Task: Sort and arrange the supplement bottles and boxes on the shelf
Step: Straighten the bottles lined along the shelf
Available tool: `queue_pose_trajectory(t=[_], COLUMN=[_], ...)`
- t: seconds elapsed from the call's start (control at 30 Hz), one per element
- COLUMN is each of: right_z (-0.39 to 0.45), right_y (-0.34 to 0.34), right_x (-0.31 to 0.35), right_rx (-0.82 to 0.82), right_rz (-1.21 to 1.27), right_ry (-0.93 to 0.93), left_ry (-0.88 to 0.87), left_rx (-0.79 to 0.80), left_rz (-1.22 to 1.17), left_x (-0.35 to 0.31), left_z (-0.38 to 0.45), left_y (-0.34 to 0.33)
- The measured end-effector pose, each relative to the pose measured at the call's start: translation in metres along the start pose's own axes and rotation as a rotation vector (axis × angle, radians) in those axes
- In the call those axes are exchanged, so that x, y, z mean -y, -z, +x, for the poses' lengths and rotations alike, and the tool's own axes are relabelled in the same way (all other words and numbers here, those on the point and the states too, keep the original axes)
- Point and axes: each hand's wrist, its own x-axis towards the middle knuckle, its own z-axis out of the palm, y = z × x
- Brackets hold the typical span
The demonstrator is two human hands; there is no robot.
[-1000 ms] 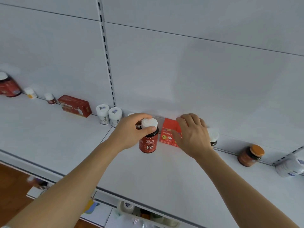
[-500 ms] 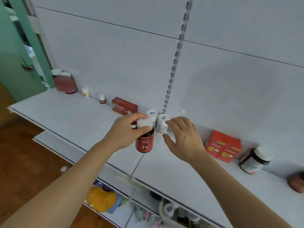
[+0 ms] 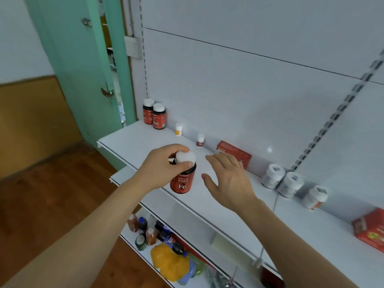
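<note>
The left hand (image 3: pixel 164 167) is clamped over the white cap of a red iron bottle (image 3: pixel 182 179), holding it just above the front part of the shelf (image 3: pixel 128 142); I cannot tell whether its base touches the board. A second ago that same bottle hung further right, next to a red box with yellow print (image 3: pixel 372 229), and the right hand was resting on that box. Now the box sits alone at the far right, and the right hand (image 3: pixel 226 181) floats open beside the bottle, fingers spread, gripping nothing.

The view has swung left too, and that shows where this is probably heading: two matching red bottles (image 3: pixel 154 116) stand side by side at the left end of the shelf, against the back wall near a green door (image 3: pixel 83 65). My guess is the carried bottle is meant to join them (same label, same white caps).

Along the back edge, between that pair and the hands, stand a little white bottle with an orange label (image 3: pixel 178 129), a tiny dark-labelled one (image 3: pixel 200 140) and a flat red box (image 3: pixel 233 153). Three white tubs (image 3: pixel 291 183) line up to the right. These look unsorted yet, so plenty remains. A lower shelf holds drinks bottles (image 3: pixel 145 229).
</note>
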Motion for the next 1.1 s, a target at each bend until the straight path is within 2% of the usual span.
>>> queue_pose_trajectory(t=[0.4, 0.57, 0.67, 0.9, 1.1], right_z=[0.152, 0.201, 0.219, 0.259, 0.289], right_y=[-0.092, -0.126, -0.145, -0.186, -0.209], right_x=[0.024, 0.024, 0.028, 0.043, 0.079], right_rx=[-0.035, -0.021, -0.002, 0.068, 0.123], right_rz=[0.087, 0.044, -0.018, -0.128, -0.184], right_ry=[0.045, 0.031, 0.019, -0.135, -0.309], left_ry=[0.01, -0.017, -0.041, -0.058, -0.146], left_rx=[-0.023, -0.065, -0.032, 0.076, 0.185], left_rz=[0.128, 0.18, 0.219, 0.225, 0.293], left_x=[0.069, 0.096, 0.12, 0.172, 0.206], left_z=[0.114, 0.165, 0.191, 0.254, 0.302], left_y=[0.107, 0.137, 0.148, 0.18, 0.221])
